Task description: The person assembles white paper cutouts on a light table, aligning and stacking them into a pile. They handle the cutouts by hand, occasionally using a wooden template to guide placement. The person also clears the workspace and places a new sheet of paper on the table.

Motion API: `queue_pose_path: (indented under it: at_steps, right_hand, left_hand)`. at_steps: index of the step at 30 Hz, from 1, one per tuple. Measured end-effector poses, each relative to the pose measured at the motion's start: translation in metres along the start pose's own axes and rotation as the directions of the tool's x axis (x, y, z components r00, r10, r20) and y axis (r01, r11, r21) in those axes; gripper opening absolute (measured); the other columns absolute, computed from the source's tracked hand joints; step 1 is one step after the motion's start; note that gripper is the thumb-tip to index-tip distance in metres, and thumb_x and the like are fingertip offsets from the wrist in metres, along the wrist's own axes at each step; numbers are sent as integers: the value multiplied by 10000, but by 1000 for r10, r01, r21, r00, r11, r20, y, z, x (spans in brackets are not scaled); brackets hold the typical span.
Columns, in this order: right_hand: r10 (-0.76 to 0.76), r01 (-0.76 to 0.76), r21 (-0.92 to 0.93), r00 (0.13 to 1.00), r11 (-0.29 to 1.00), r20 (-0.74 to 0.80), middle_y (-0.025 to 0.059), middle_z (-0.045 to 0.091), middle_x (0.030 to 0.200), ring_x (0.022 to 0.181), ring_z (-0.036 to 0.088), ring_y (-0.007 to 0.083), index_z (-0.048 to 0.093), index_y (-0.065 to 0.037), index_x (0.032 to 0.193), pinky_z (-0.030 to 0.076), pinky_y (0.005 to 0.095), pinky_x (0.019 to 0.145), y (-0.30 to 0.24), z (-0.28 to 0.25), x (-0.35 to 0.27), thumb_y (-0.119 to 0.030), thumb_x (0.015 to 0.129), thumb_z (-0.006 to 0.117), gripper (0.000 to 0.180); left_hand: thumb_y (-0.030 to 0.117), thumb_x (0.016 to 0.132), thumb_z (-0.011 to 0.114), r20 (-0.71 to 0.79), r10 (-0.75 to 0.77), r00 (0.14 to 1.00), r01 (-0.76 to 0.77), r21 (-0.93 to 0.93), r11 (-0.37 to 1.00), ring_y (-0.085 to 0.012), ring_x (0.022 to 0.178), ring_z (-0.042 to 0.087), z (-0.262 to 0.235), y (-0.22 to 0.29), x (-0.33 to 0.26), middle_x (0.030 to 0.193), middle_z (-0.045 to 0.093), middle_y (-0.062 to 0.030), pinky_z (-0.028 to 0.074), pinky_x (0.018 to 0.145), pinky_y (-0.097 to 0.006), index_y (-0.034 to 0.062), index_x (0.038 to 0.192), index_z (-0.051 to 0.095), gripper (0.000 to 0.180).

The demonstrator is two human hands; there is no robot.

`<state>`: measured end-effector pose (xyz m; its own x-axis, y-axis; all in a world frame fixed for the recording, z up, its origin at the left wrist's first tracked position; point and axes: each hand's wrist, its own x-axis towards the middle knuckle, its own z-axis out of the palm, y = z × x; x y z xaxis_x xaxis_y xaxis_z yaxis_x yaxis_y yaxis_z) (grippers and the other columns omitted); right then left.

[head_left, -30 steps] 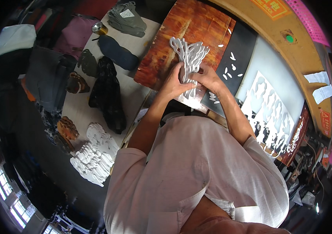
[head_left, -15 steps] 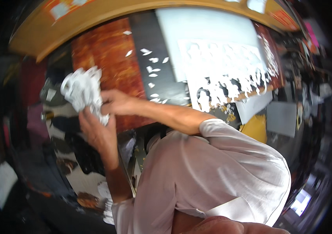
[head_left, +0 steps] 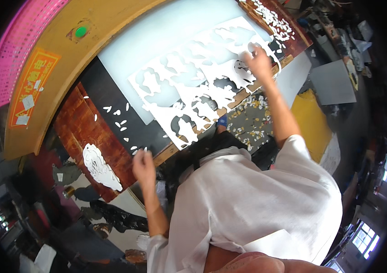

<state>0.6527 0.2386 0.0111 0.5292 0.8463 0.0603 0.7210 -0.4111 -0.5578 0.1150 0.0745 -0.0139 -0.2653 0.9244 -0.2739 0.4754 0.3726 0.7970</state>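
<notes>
A thin white sheet (head_left: 159, 67) full of shaped cut-outs lies across a pale board (head_left: 125, 48) and sticks out past the bench's near edge. Over the sheet's right end is my right hand (head_left: 259, 63), its fingers bent and slightly blurred; contact with the sheet cannot be made out. At the bench's near edge on the left, my left hand (head_left: 144, 167) has its fingers curled together, and whatever is in them is hidden. Left of it, a stack of white cut-out pieces (head_left: 100, 167) rests on the reddish wooden board (head_left: 77, 120), touched by neither hand.
Small white scraps (head_left: 120, 123) dot the dark strip between the boards, and more scraps (head_left: 273, 20) are heaped at the far right. A yellow beam (head_left: 50, 86) with an orange label and a green button borders the bench. Above it is a pink basket (head_left: 25, 41). A yellow sack (head_left: 311, 118) stands right.
Both hands have let go of the white pieces, now stacked on the reddish board. My right hand has swung right to the sheet, my left hand to the near edge. The view has turned.
</notes>
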Motion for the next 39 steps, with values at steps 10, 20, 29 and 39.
queue_pose_path:
  at_steps: [10,20,29,39]
  right_hand:
    - [-139,-254,422,694,870,707,55,751,951,817,658,139,750,-13,1273,567,332,747,148,-96,104,-410,923,801,532]
    - [146,-253,886,966,388,212,86,727,823,724,656,133,757,73,1120,503,277,670,252,-334,-130,-347,932,742,460]
    - [533,-27,999,845,-43,46,118,732,1113,902,722,159,536,-26,1499,574,290,795,342,-394,-269,-202,1059,624,483]
    - [921,-259,901,272,348,-278,125,738,980,810,743,170,560,4,1301,602,287,723,505,-504,-333,-3,971,643,341]
  left_hand:
    - [403,1045,690,427,-104,898,298,-419,858,-211,896,695,152,201,-19,1024,711,-120,577,749,-367,-14,1364,582,536]
    - [20,893,731,647,755,-108,-161,-761,629,-298,775,691,197,405,-46,886,653,-140,620,790,-451,-7,1023,709,134]
    - [377,1077,649,911,410,-39,-176,-410,895,-236,806,683,414,478,-42,1036,664,-144,597,734,-358,-80,1274,651,498]
    - [333,1102,618,896,363,-255,-531,-443,722,-182,941,690,623,547,-221,1090,738,-113,549,870,-344,-20,1279,693,403]
